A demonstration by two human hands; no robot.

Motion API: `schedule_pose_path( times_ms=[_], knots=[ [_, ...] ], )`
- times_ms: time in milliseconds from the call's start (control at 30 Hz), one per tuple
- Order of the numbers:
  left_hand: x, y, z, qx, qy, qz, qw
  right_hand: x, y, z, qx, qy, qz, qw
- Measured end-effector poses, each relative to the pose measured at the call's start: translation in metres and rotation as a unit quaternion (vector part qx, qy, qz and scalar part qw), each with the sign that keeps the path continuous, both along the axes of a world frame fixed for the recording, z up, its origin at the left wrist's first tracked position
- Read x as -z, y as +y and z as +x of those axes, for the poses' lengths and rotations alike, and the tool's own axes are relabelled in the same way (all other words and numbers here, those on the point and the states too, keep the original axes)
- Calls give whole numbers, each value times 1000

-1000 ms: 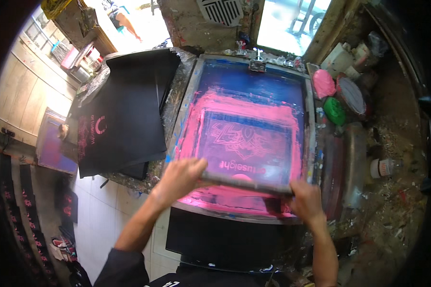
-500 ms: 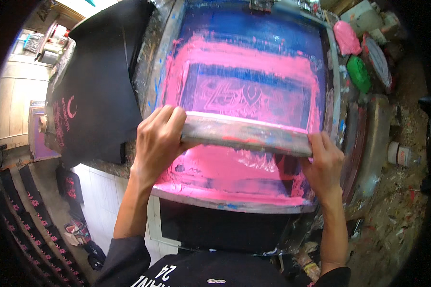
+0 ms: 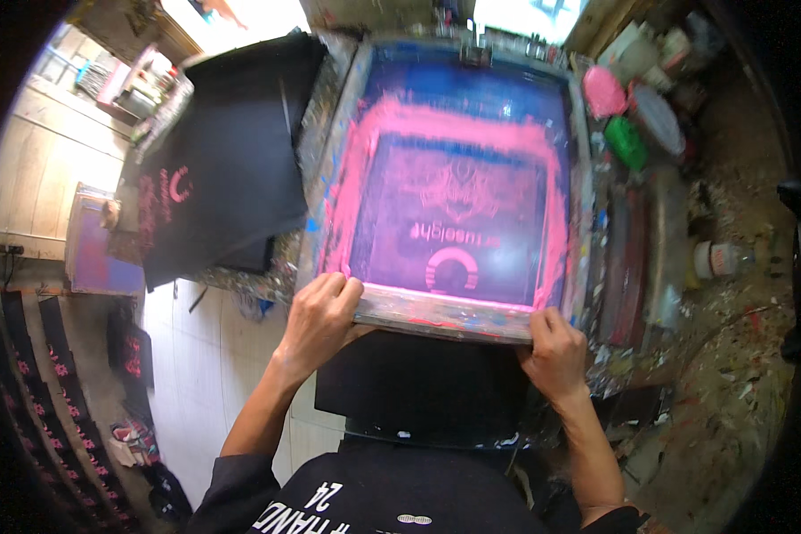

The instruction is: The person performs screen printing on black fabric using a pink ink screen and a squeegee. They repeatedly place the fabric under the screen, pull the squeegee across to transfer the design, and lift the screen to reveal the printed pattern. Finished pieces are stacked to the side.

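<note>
While working beside the stack of black sheets [image 3: 240, 151] at the left, guard the pink prints there from a stray forearm or sleeve. With the left hand [image 3: 320, 311], curled closed around the left end of the squeegee [image 3: 445, 318], press only as hard as on the other side, to avoid a patchy band. Hold the squeegee square across the near edge of the screen frame [image 3: 347, 107], at one steady tilt; impossible to tell from above how firmly pressed against the mesh. Sweep up the pink ink [image 3: 358, 169] banked around the design, probably best in one unbroken stroke. With the right hand [image 3: 554, 351], likewise closed, around the right end, match the left for speed. Farther right, steer the elbow clear of the green bundle [image 3: 626, 142] and the bottle [image 3: 716, 260].
</note>
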State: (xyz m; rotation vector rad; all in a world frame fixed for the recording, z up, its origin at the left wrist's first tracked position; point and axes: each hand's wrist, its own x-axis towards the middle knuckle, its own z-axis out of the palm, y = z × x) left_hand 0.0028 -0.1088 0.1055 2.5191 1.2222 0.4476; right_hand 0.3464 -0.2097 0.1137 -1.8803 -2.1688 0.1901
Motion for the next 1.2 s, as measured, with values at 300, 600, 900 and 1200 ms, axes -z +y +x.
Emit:
schedule_pose_path(
  times_ms=[300,600,900,1200],
  knots=[
    [65,-33,-51,-216,-43,46,974,6,10,-60,38,-69,127,989],
    [-28,7,-40,-258,-415,104,866,-98,36,-61,63,-67,367,926],
    [-191,-18,-18,114,-775,49,620,-309,212,-19,87,-97,434,891],
    [-142,-150,56,508,-726,-127,446,-373,302,12,76,-51,382,920]
  ],
)
